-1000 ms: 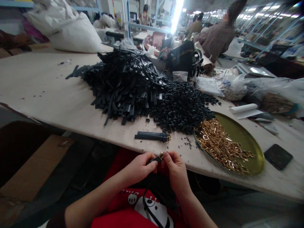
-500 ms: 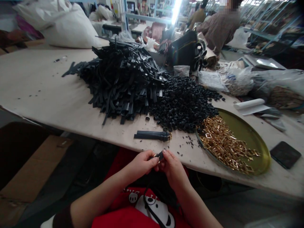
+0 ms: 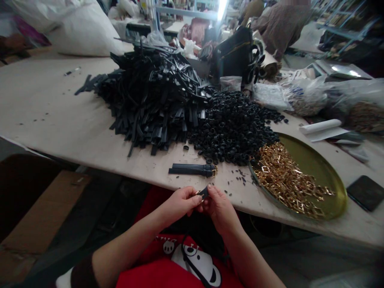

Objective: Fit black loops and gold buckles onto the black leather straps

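My left hand (image 3: 186, 200) pinches a gold buckle, partly hidden by the fingers, at the end of a black strap (image 3: 204, 193). The fingers of my right hand (image 3: 218, 204) are closed on the same strap, just right of the buckle. Finished-looking black straps with gold buckles (image 3: 192, 170) lie side by side at the table edge beyond my hands. Behind them are a heap of black strips (image 3: 150, 104) and a pile of small black loops (image 3: 234, 128). Gold buckles (image 3: 285, 180) fill much of a round gold tray (image 3: 336, 200) on the right.
A dark phone (image 3: 366, 193) lies right of the tray. Clear plastic bags (image 3: 306, 96) and a white paper roll (image 3: 321, 127) are at the back right. A large white sack (image 3: 87, 32) stands back left. A person (image 3: 279, 24) is in the background.
The view has shifted slightly. Both hands remain together on the strap, and a little more of the strap and buckle shows between the fingers.
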Available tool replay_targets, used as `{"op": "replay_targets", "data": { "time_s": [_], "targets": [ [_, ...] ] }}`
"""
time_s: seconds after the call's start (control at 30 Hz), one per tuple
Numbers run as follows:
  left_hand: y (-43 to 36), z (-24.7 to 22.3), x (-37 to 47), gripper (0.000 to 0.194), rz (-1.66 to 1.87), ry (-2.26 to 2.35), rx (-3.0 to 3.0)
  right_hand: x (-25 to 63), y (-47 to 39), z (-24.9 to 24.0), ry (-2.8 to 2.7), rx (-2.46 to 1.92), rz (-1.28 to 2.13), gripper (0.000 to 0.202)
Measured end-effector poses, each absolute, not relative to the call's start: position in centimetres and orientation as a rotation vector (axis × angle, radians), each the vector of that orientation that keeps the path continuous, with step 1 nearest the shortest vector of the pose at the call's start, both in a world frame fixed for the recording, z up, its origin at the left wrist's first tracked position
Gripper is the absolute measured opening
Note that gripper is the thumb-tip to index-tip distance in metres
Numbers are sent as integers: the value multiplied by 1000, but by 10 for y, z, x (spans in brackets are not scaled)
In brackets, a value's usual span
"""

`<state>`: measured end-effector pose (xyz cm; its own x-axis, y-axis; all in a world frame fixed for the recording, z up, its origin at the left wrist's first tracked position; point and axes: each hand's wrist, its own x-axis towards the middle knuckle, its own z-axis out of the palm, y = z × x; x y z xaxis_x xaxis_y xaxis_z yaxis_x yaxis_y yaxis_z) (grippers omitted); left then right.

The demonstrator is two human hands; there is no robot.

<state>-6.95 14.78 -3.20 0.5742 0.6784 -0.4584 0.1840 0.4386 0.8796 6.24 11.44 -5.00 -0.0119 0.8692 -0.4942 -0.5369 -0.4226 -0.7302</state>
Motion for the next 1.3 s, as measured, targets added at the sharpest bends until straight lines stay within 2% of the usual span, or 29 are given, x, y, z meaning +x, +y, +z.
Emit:
{"op": "replay_targets", "data": {
  "time_s": [0.1,0.23,0.3,0.5,0.63,0.77,0.87,1.0,1.1,1.2,1.3],
  "targets": [
    [145,-33,-68,23,374,977,1131,60,108,-49,-556,-1276,1491,29],
    [139,-30,-68,18,388,1072,1265,60,94,-43,-1075,-1449,980,23],
    [135,-25,-71,17,409,1092,1355,63,90,-39,-1252,-1459,852,18],
    [126,-5,-82,25,335,1001,1364,67,90,-34,-1053,-1403,1314,29],
    [136,-9,-84,28,395,1096,1365,61,100,-33,-1062,-1353,1345,31],
    [153,-13,-89,36,541,1053,1365,66,134,-23,-1328,-1292,1403,38],
    [168,-15,-97,29,612,1087,1441,69,183,-16,-1614,-1393,1087,40],
    [190,-25,-109,29,683,1232,1363,55,253,-25,-2061,-1688,382,16],
    [202,-31,-116,28,698,1280,1328,39,284,-39,-2234,-1797,216,13],
    [210,-28,-119,27,720,1297,1321,35,288,-41,-2166,-1741,343,12],
    [217,-21,-116,29,761,1312,1317,43,270,-30,-1752,-1577,1012,15]
  ]
}}
